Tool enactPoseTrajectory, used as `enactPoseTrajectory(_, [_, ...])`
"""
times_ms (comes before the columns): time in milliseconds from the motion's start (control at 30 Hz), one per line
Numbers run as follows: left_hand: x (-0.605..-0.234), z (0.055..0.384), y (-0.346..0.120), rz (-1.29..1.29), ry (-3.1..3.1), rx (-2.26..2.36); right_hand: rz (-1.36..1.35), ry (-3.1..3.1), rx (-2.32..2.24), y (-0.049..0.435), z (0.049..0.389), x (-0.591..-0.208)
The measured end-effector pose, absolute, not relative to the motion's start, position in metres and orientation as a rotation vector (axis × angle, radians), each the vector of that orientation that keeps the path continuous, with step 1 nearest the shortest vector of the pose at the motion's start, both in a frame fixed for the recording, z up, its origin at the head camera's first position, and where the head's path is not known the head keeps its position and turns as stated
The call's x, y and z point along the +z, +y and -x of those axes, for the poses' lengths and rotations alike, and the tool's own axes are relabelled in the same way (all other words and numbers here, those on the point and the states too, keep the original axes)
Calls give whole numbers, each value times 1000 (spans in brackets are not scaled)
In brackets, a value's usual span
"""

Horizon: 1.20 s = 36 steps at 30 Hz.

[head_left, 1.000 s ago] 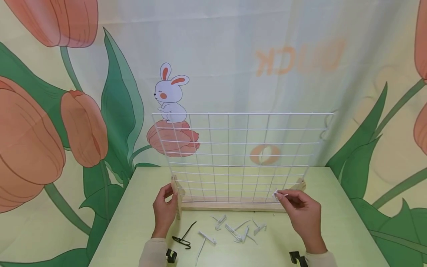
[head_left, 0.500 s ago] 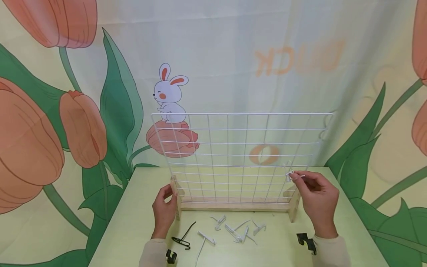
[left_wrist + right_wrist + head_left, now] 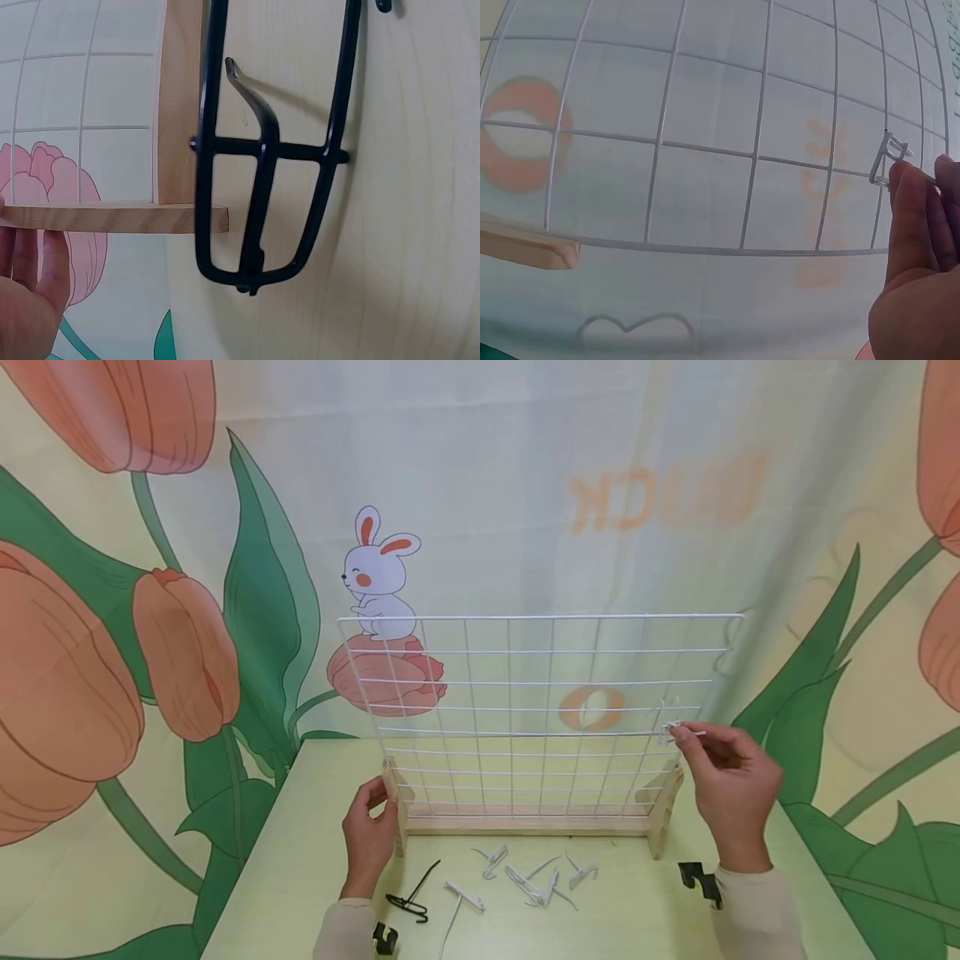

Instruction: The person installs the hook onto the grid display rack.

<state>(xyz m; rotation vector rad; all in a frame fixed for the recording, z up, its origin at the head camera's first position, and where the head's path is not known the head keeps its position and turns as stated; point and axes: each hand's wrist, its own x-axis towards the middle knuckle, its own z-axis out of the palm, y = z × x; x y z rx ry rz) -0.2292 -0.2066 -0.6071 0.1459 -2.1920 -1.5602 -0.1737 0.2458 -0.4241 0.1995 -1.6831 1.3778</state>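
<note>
My right hand [image 3: 738, 777] pinches a white wire hook [image 3: 667, 732] between thumb and fingertips, up at the right part of a white wire grid panel [image 3: 531, 651]. In the right wrist view the hook [image 3: 879, 169] is right against the grid wires; whether it is latched on them I cannot tell. The panel stands upright in a wooden base [image 3: 525, 827]. At the base's left end my left hand [image 3: 369, 831] holds the wooden side piece [image 3: 112, 219], thumb and fingers on either side. A black wire hook [image 3: 407, 903] lies on the table near the left wrist.
In front of the base lie several loose white hooks [image 3: 465, 895], some overlapping. The pale table [image 3: 270, 860] ends at a printed curtain [image 3: 487, 485] behind the panel. Black clips [image 3: 699, 883] sit at both wrists. The base's right side piece [image 3: 663, 814] stands unheld.
My right hand has carried the white hook up and to the right, from low on the panel to about its middle height. The left hand has stayed on the wooden side piece.
</note>
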Motion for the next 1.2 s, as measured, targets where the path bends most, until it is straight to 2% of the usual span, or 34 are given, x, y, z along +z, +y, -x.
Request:
enactPoseTrajectory(400, [-607,227,-206,-150,-2196,-1566,-189,-1583,1340,255,180,-403])
enactPoseTrajectory(733, [-607,229,-207,-124,-2188,-1560,-140,-1582,1326,260,183,-406])
enactPoseTrajectory(1200, [-608,230,-207,-136,-2181,-1567,-62,-1710,1255,277,194,-432])
